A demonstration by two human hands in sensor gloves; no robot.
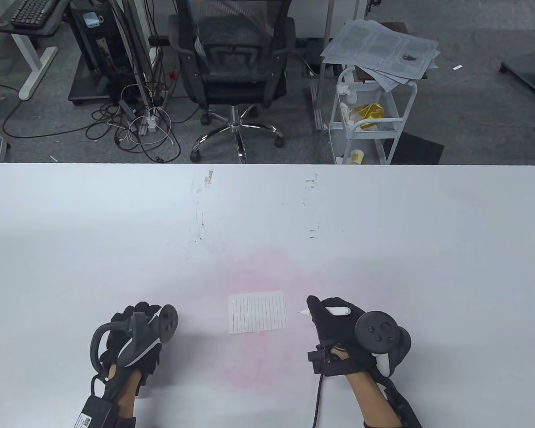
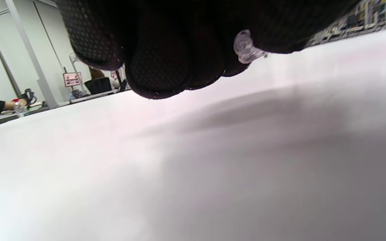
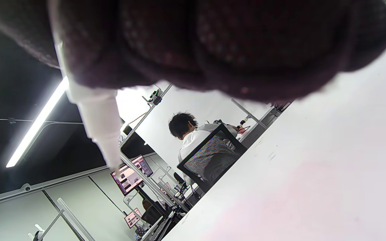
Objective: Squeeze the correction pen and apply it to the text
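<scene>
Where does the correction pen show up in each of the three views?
Table view: correction pen lower right of centre, held in the right hand, tip toward the lined paper.
Left wrist view: not in it.
Right wrist view: upper left, below the glove.
Shared landmark: white table.

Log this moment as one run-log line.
right hand: grips correction pen, tip left, beside lined paper, not touching | left hand: fisted on table

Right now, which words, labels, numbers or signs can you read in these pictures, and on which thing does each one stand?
None can be read.
Paper slip: lines of print, too small.
Label on the box at the left hand's wrist: too small.
Printed sheets on the cart: too small.
Pink sign in the left wrist view: blurred.
Correction pen in the right hand: no readable marking.
</scene>
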